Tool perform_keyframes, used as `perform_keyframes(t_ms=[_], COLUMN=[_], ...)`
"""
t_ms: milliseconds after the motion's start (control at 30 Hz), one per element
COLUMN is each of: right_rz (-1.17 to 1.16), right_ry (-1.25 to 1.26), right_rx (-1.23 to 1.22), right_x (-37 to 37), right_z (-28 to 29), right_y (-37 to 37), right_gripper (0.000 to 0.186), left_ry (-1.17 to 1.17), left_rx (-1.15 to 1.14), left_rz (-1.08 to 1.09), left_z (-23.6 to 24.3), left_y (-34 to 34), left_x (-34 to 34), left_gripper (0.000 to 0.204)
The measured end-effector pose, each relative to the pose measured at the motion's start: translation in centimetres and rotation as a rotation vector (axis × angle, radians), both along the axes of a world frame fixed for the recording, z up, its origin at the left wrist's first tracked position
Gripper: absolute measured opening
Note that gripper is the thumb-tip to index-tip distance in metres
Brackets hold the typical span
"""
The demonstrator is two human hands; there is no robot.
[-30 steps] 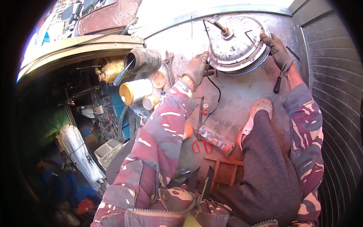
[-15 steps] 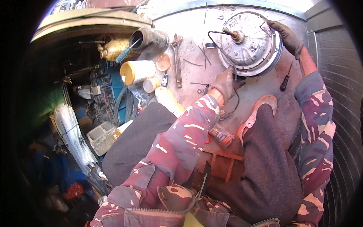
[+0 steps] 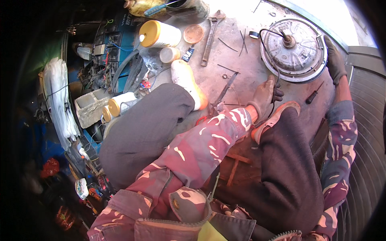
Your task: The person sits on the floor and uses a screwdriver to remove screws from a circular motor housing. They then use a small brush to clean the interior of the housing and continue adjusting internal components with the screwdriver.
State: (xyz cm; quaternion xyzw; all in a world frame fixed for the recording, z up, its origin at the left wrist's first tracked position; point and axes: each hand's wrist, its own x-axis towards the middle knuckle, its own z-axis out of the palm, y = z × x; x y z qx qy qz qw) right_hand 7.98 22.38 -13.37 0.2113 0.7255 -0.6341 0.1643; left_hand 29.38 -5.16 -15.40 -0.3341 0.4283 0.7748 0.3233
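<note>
WHILE MY L HAND point(image 3: 263, 96) HAS THE BLACK CABLE point(image 3: 262, 40), MY R HAND point(image 3: 335, 60) IS AT THE HUB RIM

Round metal hub point(image 3: 295, 54) lies flat on the grey floor point(image 3: 225, 60), upper R of my view, axle stub point(image 3: 288, 40) up. Cable leaves the stub, loops L over the rim & drops to my L hand, just below the hub. L fingers: gloved, curled round the cable w/ little gap; can't tell how tight. R fingers: gloved, slightly bent along the hub's R edge; tips partly hidden, so can't tell if gripping or just resting.

Black-handled screwdriver point(image 3: 311, 97) lies btwn hub & R forearm. Tape roll point(image 3: 253, 35) is just L of the hub, thin dark strips point(image 3: 243, 42) nr it. Further L: adj. wrench point(image 3: 212, 36), then round lid point(image 3: 194, 34), yellow-capped white jar point(image 3: 161, 34), a smaller tub point(image 3: 169, 54) & a dark tube point(image 3: 187, 54). R shoe point(image 3: 277, 118) is under/beside the L hand; L shoe point(image 3: 187, 82) well apart from it. Far L: concrete block point(image 3: 92, 106) w/ hollows. Far R: grey slatted panel point(image 3: 366, 140).
</note>
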Motion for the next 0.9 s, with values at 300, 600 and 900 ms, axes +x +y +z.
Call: perform_keyframes(t_ms=[300,600,900], right_rz=[-0.185,-0.080,-0.176], right_ry=[0.060,-0.060,0.148], right_rx=[0.234,0.826,0.941], right_x=[8.6,7.4,4.4], right_z=[0.4,2.7,0.7], right_y=[-5.8,-9.9,-10.1], right_gripper=[0.102,0.113,0.102], left_ry=[0.380,0.405,0.553], left_rx=[-0.173,-0.345,-0.272], left_rz=[-0.044,-0.089,-0.196], left_z=[2.4,1.5,0.2], left_y=[-8.4,-11.4,-5.9], left_x=[2.3,1.2,-0.8], left_gripper=[0.030,0.022,0.025])
